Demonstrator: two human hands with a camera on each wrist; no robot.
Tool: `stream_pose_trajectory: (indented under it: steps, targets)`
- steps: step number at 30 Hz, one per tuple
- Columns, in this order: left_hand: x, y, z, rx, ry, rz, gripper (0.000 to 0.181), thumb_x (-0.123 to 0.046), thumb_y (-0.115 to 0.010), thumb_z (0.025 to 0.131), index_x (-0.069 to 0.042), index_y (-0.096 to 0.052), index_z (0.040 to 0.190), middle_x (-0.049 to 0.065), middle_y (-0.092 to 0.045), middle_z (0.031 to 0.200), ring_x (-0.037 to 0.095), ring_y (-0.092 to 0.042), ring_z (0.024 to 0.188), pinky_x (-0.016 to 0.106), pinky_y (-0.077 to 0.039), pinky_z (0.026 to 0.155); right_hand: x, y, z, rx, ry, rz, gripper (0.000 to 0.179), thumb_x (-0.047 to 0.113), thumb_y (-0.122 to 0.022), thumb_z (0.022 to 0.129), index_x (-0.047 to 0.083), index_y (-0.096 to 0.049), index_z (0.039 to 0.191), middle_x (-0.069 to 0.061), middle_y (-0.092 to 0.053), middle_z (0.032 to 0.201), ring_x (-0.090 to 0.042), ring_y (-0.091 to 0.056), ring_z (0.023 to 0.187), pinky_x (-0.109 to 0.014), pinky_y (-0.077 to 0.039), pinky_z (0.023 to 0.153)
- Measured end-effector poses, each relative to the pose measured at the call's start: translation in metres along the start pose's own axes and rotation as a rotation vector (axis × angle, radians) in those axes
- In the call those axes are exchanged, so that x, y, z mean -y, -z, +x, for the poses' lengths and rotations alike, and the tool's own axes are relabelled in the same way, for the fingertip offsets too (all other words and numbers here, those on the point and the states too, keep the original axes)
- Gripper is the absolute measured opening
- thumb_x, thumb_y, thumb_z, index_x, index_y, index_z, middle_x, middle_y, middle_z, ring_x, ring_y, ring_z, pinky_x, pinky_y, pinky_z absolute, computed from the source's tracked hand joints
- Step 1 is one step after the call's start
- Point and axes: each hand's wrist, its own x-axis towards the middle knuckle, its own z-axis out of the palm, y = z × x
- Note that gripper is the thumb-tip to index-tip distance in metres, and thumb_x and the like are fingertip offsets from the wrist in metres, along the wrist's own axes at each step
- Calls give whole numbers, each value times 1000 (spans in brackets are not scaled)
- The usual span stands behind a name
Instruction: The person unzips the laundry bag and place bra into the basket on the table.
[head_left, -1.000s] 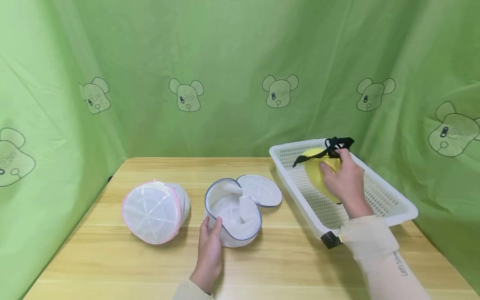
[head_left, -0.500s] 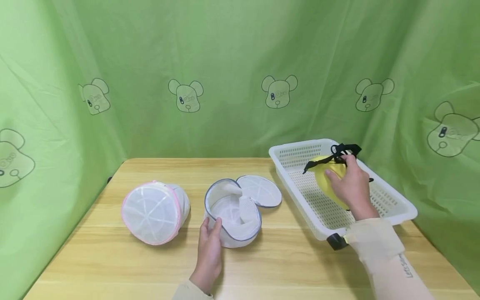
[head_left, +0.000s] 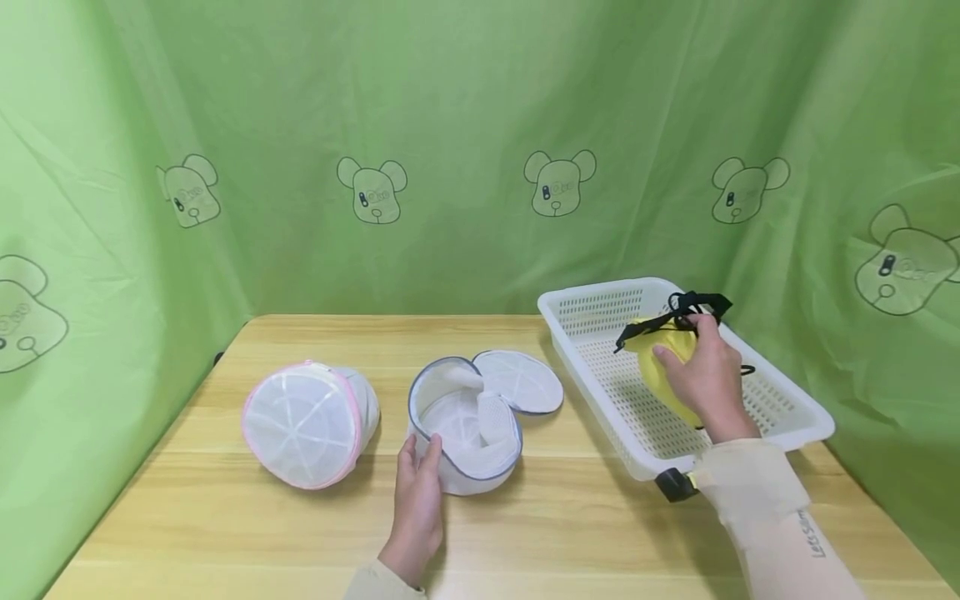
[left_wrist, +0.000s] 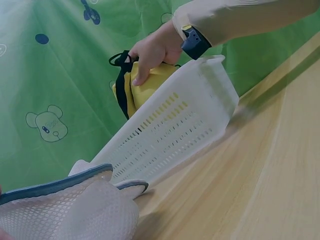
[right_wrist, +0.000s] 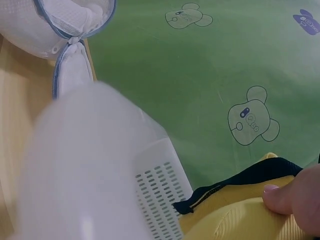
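Observation:
In the head view my left hand (head_left: 418,504) holds the near left side of a round white mesh laundry bag (head_left: 476,479) with blue trim. The bag's top is unzipped, and its round lid (head_left: 521,382) lies folded back to the right. At the right, my right hand (head_left: 712,379) grips a yellow ribbed bra (head_left: 660,371) with black straps (head_left: 675,317), over a white plastic basket (head_left: 787,408). The right wrist view shows the thumb (right_wrist: 282,197) pressing on the yellow fabric (right_wrist: 245,217). Some fingers of both hands are hidden.
A second mesh laundry bag (head_left: 303,427), with pink trim and its lid on, lies on its side at the left of the wooden table (head_left: 525,550). Green curtains (head_left: 465,100) hang behind and on both sides. The perforated basket stands near the table's right edge.
My right hand has drawn the yellow bra slightly right and toward me within the basket area. The left hand and both mesh bags have stayed in place.

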Motion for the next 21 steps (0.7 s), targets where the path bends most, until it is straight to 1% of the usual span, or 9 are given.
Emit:
stream_pose_trajectory:
  steps: [3,5,6,9,12,16,21]
  targets:
    - [0,0,0,-4,-7,-16,76,-38,-50,101,0,-9,151,27,2,157,45,-5,143,54,-13,114,0,0,1,5,-1,8,64,17,-66,92,-3,-31,142,-40,-47,126,-56,-46,108,-64,-40,88]
    - [0,0,0,-7,-10,-27,76,-37,-51,100,0,-9,151,27,3,157,45,-5,143,54,-14,114,-1,-1,1,-6,22,13,60,15,-66,91,-4,-34,139,-39,-46,128,-56,-44,113,-64,-37,93]
    - [0,0,0,-7,-10,-31,77,-38,-51,100,0,-8,151,27,3,157,45,-5,143,54,-14,113,-2,-1,1,-17,37,16,58,14,-66,91,-4,-36,137,-38,-49,126,-55,-45,112,-63,-37,93]
    - [0,0,-1,-5,-9,-42,77,-38,-51,100,0,-8,151,27,4,157,44,-5,143,55,-15,113,-2,-3,0,-43,76,36,49,11,-65,92,-4,-41,132,-34,-53,120,-49,-53,106,-59,-41,90]
    - [0,0,0,3,-5,-52,78,-39,-51,100,0,-7,151,27,6,157,45,-5,143,55,-15,113,-1,-3,0,-50,79,55,46,12,-64,93,-3,-43,132,-30,-56,115,-42,-60,96,-54,-46,83]
    - [0,0,1,9,2,-74,78,-39,-50,100,-1,-6,152,26,8,157,45,-4,143,56,-15,113,3,-2,0,-24,63,67,47,15,-63,94,-2,-42,133,-29,-54,120,-41,-60,98,-53,-48,82]
    - [0,-2,3,4,5,-75,77,-39,-50,101,-2,-6,152,25,9,157,45,-2,143,56,-14,113,6,-2,-1,0,80,79,47,15,-63,94,-2,-42,133,-29,-53,121,-40,-59,97,-52,-50,79]
